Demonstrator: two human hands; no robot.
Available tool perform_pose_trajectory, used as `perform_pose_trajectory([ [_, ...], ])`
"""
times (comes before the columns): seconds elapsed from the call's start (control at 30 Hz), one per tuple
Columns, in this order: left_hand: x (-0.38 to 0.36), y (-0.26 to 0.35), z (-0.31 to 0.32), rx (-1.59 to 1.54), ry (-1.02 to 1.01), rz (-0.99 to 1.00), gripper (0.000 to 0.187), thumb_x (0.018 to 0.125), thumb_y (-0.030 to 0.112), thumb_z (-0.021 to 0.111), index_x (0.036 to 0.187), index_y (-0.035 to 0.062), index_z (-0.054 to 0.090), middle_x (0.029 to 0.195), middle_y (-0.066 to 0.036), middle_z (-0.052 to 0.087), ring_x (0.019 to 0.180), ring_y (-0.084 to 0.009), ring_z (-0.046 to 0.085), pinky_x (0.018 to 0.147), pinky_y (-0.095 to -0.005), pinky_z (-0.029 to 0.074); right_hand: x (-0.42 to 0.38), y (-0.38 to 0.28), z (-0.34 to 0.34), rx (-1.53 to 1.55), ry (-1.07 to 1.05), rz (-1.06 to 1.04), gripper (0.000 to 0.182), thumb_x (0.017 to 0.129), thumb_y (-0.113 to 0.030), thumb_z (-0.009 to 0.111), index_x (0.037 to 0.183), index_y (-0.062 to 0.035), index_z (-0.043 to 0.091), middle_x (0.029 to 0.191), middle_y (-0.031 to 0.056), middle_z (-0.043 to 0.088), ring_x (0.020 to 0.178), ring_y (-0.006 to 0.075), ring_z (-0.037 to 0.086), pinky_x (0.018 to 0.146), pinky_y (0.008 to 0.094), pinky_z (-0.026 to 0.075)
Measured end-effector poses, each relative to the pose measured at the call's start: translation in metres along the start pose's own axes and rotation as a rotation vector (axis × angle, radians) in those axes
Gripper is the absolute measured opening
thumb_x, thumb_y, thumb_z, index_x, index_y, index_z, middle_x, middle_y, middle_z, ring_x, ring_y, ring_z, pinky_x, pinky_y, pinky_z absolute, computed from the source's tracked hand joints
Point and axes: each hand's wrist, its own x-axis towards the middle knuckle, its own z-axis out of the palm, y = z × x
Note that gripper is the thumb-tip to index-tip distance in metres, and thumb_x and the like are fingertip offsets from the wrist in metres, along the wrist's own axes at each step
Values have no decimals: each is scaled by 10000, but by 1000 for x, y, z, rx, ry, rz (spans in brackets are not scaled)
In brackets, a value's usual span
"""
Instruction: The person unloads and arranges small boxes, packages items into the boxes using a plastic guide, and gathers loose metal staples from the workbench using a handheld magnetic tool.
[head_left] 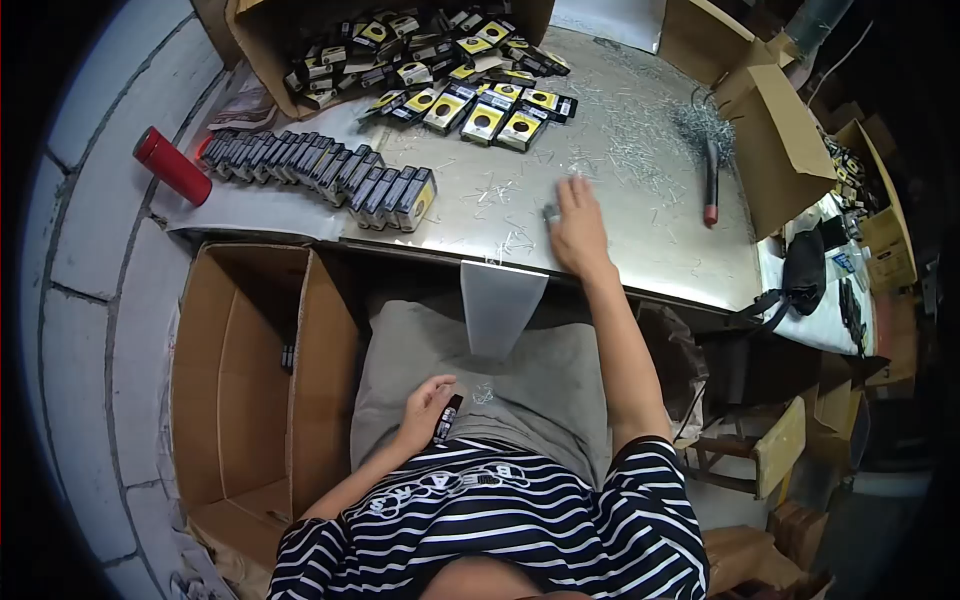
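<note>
My right hand (580, 228) lies on the metal tabletop (440, 155), its fingers stretched forward. A small dark patch shows at its thumb; I cannot make out what it is. Loose thin metal pins (512, 240) are scattered to its left, with many more (635, 140) beyond it. Low over my lap, my left hand (428, 412) is curled round a small black box (448, 418) with white print. A few pins (484, 392) rest on the grey cloth beside it. Between the hands, a pale sheet (503, 308) hangs from the table edge.
Yellow-and-black small boxes (484, 122) are heaped at the back, some spilling from a carton (262, 60). A row of boxes (300, 160) stands left, near a red flask (172, 165). A red-ended black tool (711, 185) lies right. Open cartons (240, 370) stand below left.
</note>
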Motion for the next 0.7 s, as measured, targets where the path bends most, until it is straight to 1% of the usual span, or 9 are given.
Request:
perform_pose_trajectory([
  [0.07, -15, 29, 4, -100, 40, 28, 382, 880, 52, 612, 1246, -2, 514, 999, -22, 604, 832, -67, 544, 737, -194, 436, -1, -21, -7, 18, -181, -165, 560, 795, -66, 540, 1337, 18, 428, 1398, 265, 396, 1318, 391, 365, 1098, 405, 311],
  [0.17, -38, 18, -36, -369, -42, -140, 382, 855, -18, 601, 1230, -15, 532, 1046, -55, 633, 912, -106, 602, 793, -252, 490, -7, -4, -13, 329, -42, -31, 495, 791, -42, 506, 1285, -5, 501, 1375, 190, 469, 1308, 303, 418, 1088, 352, 331],
  [0.23, -41, 3, -52, -594, -56, -242, 354, 832, -31, 620, 1178, -30, 549, 1052, -76, 652, 925, -159, 637, 808, -306, 522, -2, -1, -2, 452, -57, 74, 507, 802, -75, 532, 1304, -17, 488, 1381, 209, 452, 1318, 327, 395, 1100, 373, 312],
  [0.3, -22, -2, -49, -471, 62, -258, 325, 859, 6, 623, 1177, -4, 553, 1032, -77, 644, 900, -158, 636, 802, -309, 524, 6, -22, 7, 178, 15, 26, 516, 819, -113, 557, 1324, -42, 478, 1388, 223, 437, 1329, 353, 366, 1113, 388, 285],
  [0.4, 36, -18, -31, -96, 72, -190, 292, 817, 11, 666, 1098, 7, 588, 988, -65, 649, 874, -142, 627, 771, -302, 517, 25, -56, 36, 103, -88, -149, 546, 890, -384, 552, 1351, -100, 484, 1424, 180, 420, 1359, 338, 329, 1120, 400, 258],
  [0.5, 84, -23, -4, 333, -177, -73, 279, 792, 24, 678, 1063, -6, 615, 944, -51, 656, 818, -129, 597, 734, -290, 491, 7, -93, 30, 61, -155, -269, 501, 829, -322, 583, 1302, -160, 542, 1404, 163, 448, 1337, 345, 357, 1108, 431, 273],
  [0.53, 92, -23, 4, 396, -265, -93, 244, 794, 43, 685, 1028, -1, 633, 917, -43, 659, 799, -117, 587, 717, -282, 483, -4, -96, 38, 115, -83, -255, 508, 749, -175, 608, 1244, -79, 557, 1360, 185, 473, 1308, 370, 384, 1084, 463, 308],
  [0.63, 96, -27, 15, 62, -225, -225, 189, 829, 109, 687, 991, 16, 661, 880, -30, 664, 783, -91, 571, 692, -260, 470, -47, -105, 28, 72, -5, -232, 518, 709, -67, 592, 1223, -21, 551, 1344, 197, 480, 1296, 372, 398, 1069, 445, 336],
  [0.7, 82, -3, 17, -131, -166, -371, 267, 867, 186, 673, 1089, 39, 646, 904, -18, 660, 785, -95, 599, 691, -247, 477, -70, -112, 3, 129, -91, -192, 557, 659, 9, 571, 1216, 14, 540, 1323, 205, 489, 1280, 378, 412, 1049, 430, 362],
])
